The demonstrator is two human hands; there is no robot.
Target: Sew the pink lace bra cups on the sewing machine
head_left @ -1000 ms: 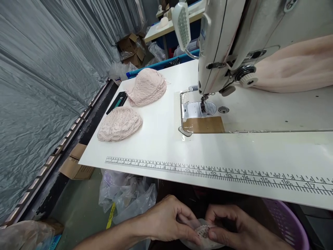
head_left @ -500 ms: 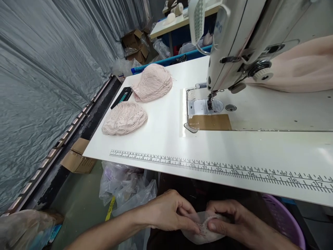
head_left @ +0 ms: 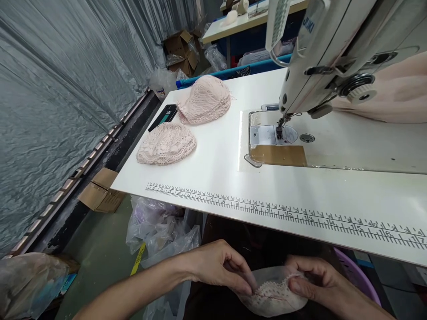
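Below the table's front edge, a pale pink lace bra cup piece with sheer mesh is stretched between my hands. A reddish seam line runs along its lace. My left hand pinches the cup's left side between thumb and fingers. At its right end, my right hand grips the lace edge, thumb on top. Two stacks of similar pale pink lace cups, one farther back and one nearer, lie on the left of the white table.
A sewing machine stands on the table, its needle area right of the stacks. Pink fabric lies behind it. A dark card is beside the stacks. Plastic bags and a purple basket are below.
My hands have drawn apart, the right one moving rightward, so the lace cup is spread wider and its seam shows. The whole view has shifted slightly.
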